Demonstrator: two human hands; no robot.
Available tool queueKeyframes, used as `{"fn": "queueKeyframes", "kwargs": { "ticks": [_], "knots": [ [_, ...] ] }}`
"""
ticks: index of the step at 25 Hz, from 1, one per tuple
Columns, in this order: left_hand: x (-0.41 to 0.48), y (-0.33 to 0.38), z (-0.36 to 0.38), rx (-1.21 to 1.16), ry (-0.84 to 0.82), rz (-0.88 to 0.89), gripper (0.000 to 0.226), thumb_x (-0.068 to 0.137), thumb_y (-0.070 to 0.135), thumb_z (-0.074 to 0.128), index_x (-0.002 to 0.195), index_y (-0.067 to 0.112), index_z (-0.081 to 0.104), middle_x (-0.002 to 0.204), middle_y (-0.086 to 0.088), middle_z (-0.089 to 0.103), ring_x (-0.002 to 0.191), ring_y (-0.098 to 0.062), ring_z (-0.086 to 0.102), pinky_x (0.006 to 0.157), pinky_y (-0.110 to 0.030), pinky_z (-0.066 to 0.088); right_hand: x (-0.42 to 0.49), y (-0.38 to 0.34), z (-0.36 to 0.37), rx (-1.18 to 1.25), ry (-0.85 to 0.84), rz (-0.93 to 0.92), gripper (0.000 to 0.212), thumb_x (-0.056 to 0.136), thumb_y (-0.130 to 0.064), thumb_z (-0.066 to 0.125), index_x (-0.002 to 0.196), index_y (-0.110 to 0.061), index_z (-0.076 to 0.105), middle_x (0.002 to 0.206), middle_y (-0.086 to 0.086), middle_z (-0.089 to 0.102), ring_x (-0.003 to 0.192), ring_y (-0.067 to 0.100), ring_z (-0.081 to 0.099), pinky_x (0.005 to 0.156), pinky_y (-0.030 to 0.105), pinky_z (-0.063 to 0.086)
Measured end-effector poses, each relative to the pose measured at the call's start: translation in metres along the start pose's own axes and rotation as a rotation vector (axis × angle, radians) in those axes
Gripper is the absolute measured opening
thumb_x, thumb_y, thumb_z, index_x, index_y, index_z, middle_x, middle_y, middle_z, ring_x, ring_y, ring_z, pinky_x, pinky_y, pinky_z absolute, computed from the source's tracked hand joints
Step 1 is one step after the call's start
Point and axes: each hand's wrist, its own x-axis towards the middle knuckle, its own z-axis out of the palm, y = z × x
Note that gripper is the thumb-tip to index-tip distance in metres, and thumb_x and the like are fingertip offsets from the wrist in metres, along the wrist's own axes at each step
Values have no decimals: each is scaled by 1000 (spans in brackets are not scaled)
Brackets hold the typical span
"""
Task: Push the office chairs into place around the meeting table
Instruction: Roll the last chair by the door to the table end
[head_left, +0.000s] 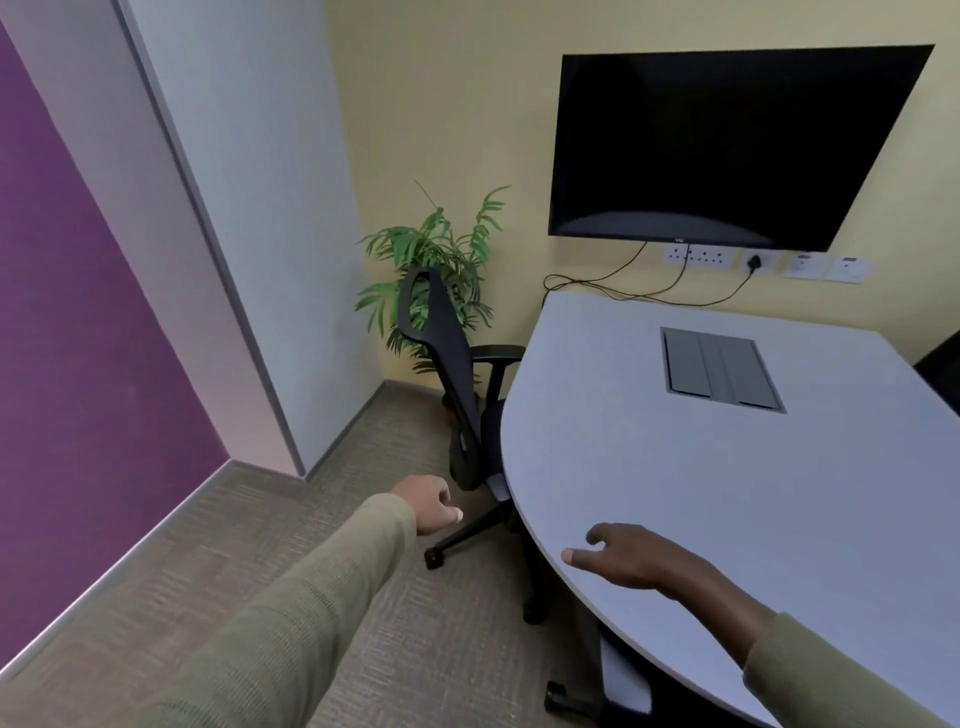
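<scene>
Grey-brown carpet covers the floor of a small meeting room, and nearest to the camera two arms in olive sleeves reach forward. The right hand lies over the rounded near edge of the pale meeting table, palm down, fingers loosely spread, and it holds nothing; I cannot tell if it touches the top. The left hand hangs in the air above the carpet, fingers curled in loosely, also holding nothing. Both hands are well apart from each other. Just beyond the left hand stands a black office chair, pushed against the left curved side of the table, its seat mostly hidden under the top. One caster of the chair base is on the carpet just below the left hand, but the hand does not touch the chair. On the table top, farther back, sits a grey cable hatch. Behind the chair, in the corner, is a green plant. On the yellow far wall hangs a dark screen, with wall sockets and loose black cables under it.
</scene>
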Motion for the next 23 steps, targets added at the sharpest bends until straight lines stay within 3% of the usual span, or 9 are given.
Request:
{"fn": "queueKeyframes", "kwargs": {
  "ticks": [5, 7, 11, 15, 19, 23],
  "knots": [
    [81, -33, -40, 19, -27, -24, 45, 95, 47, 58, 129, 19, 59, 133, -3, 59, 118, -21, 57, 93, -30, 44, 92, -32, -10, 62, -9, -2, 87, 85, -78, 48, 147, -17, 45, 154, 3, 45, 137, 21, 45, 106, 36, 41],
    [123, -46, -64, -7, -13, -57, 56, 96, 53, 53, 138, 16, 53, 143, -6, 54, 126, -25, 53, 100, -34, 42, 137, -46, -21, 95, -12, -15, 83, 88, -73, 49, 148, -16, 44, 154, 4, 44, 137, 21, 45, 104, 34, 41],
    [214, -65, -127, -294, 196, -201, 84, 95, 68, 40, 156, 11, 29, 159, -12, 34, 143, -32, 37, 116, -41, 31, 230, -83, -55, 107, 14, -53, 76, 91, -66, 52, 145, -13, 45, 149, 8, 49, 132, 24, 50, 102, 34, 44],
    [290, -71, -181, -469, 373, -233, 78, 98, 63, 38, 153, 8, 32, 154, -18, 40, 137, -36, 43, 108, -41, 35, 309, -135, -95, 116, 86, -132, 76, 92, -64, 54, 147, -14, 40, 145, 9, 52, 128, 27, 54, 98, 34, 47],
    [359, -90, -213, -617, 402, -283, 77, 95, 65, 42, 149, 10, 37, 149, -19, 45, 132, -39, 48, 107, -41, 39, 375, -188, -119, 159, 241, -201, 78, 83, -70, 57, 139, -17, 44, 135, 7, 56, 116, 26, 58, 86, 39, 53],
    [421, -111, -236, -653, 367, -251, 74, 93, 67, 45, 142, 12, 45, 137, -19, 55, 115, -40, 59, 99, -46, 50, 427, -240, -133, 157, 340, -297, 104, 75, -72, 67, 153, -15, 28, 150, 7, 41, 136, 29, 42, 105, 46, 45]
  ]
}}
